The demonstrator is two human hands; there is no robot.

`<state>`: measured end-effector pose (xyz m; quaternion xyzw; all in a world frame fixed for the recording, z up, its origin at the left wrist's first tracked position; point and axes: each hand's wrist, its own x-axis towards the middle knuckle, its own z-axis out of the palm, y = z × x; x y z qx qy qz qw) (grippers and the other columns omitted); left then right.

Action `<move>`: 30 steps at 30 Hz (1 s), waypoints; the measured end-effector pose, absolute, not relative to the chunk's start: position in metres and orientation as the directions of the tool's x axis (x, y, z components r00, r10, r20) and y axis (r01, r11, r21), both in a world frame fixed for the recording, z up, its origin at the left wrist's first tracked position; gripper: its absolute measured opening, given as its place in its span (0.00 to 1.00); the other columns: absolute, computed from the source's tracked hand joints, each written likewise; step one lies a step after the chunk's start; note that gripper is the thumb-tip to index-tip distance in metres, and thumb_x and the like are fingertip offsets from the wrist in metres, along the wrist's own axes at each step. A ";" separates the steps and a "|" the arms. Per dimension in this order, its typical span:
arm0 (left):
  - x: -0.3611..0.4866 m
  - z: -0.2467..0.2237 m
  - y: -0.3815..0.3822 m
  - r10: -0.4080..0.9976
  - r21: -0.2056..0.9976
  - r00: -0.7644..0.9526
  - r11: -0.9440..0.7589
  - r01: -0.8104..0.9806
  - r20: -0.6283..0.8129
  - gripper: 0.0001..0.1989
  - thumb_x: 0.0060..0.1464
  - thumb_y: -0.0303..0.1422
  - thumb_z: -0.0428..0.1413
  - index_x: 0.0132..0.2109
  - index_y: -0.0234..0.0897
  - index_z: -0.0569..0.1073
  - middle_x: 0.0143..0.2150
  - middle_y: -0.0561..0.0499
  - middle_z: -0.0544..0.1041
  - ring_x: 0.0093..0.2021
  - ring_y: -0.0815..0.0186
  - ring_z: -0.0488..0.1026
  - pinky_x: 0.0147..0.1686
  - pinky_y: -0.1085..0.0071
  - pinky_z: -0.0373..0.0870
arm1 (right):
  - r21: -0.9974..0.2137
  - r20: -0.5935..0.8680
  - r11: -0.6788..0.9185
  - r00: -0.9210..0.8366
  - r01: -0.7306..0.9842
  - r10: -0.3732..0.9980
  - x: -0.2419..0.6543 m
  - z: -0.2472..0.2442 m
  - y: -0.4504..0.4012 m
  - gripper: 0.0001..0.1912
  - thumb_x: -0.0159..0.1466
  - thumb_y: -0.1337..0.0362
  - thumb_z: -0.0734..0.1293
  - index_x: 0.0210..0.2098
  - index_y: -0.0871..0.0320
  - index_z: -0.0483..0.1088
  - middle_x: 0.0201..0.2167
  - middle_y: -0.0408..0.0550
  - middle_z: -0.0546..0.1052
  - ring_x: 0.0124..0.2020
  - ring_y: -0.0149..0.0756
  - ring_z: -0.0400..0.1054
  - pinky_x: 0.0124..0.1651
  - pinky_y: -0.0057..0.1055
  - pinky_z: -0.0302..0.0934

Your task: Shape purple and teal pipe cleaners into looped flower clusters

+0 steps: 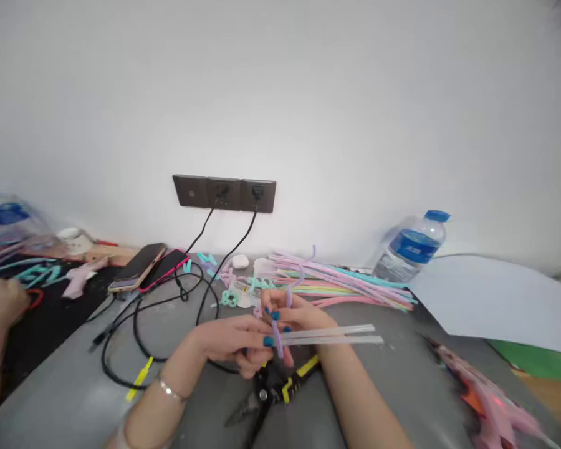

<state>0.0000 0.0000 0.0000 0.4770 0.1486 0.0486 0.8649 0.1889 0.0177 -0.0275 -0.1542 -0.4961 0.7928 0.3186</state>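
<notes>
My left hand is closed, its thumb and fingers pinching the ends of two translucent glue sticks. The sticks point right and pass over my right wrist. A purple pipe cleaner crosses the sticks near my left thumb, and its wavy free end rises toward the wall. My right hand is closed too, with its fingertips gripping the pipe cleaner just above the left thumb. Beneath both hands lie black-and-yellow pliers, partly covered by the hands.
Behind my hands lies a bundle of pastel pipe cleaners. A water bottle and white paper are to the right, with a pink glue gun nearer. Phones and black cables lie left, beside another person's hand.
</notes>
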 end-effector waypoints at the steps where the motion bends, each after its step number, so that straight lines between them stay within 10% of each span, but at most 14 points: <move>1: 0.001 -0.001 -0.001 0.241 0.847 0.947 0.529 0.056 -0.213 0.13 0.58 0.37 0.57 0.43 0.29 0.76 0.20 0.62 0.54 0.16 0.78 0.46 0.18 0.76 0.50 | -0.890 0.072 -0.295 -0.746 -0.347 0.663 0.190 -0.028 0.017 0.13 0.57 0.62 0.73 0.32 0.58 0.65 0.21 0.36 0.61 0.20 0.24 0.52 0.23 0.22 0.44; 30: 0.006 -0.002 -0.002 0.488 0.941 0.841 0.333 0.068 -0.234 0.24 0.53 0.50 0.57 0.27 0.30 0.70 0.13 0.62 0.55 0.15 0.78 0.47 0.17 0.74 0.40 | -0.920 0.155 -0.147 -0.681 -0.364 0.716 0.193 -0.033 0.021 0.18 0.53 0.56 0.76 0.27 0.61 0.67 0.20 0.39 0.68 0.20 0.25 0.58 0.23 0.22 0.51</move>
